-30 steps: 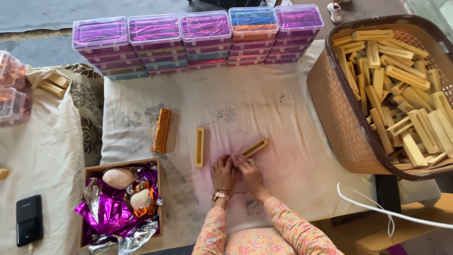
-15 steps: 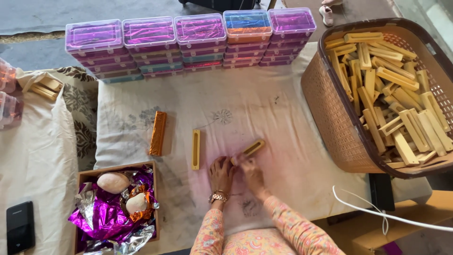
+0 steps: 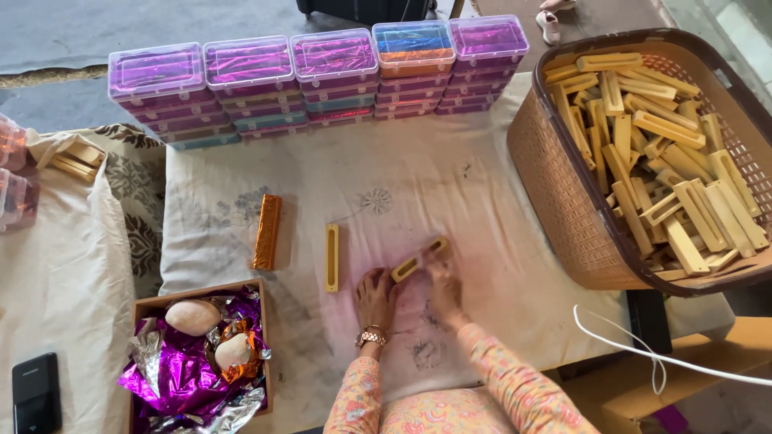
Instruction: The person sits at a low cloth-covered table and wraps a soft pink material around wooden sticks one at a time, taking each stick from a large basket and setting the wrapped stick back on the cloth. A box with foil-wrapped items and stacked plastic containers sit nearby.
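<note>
Both of my hands rest on a white cloth-covered table (image 3: 482,185). A yellow slotted wooden piece (image 3: 419,259) lies tilted between them. My left hand (image 3: 375,299), with a gold bracelet, touches its lower end. My right hand (image 3: 444,283) grips its upper end. A second yellow slotted piece (image 3: 332,257) lies upright-lengthwise just left of my hands. Farther left lies an orange foil-wrapped bar (image 3: 267,231).
A brown woven basket (image 3: 555,193) full of yellow wooden pieces stands at the right. Stacked clear boxes with coloured foil (image 3: 322,72) line the far edge. A cardboard box (image 3: 201,362) with purple foil and two pale lumps sits at front left. A black phone (image 3: 35,392) and a white cable (image 3: 643,354) lie nearby.
My hands and the tilted yellow piece have stayed in nearly the same spot; the fingers have shifted slightly along it. The view has tilted a little.
</note>
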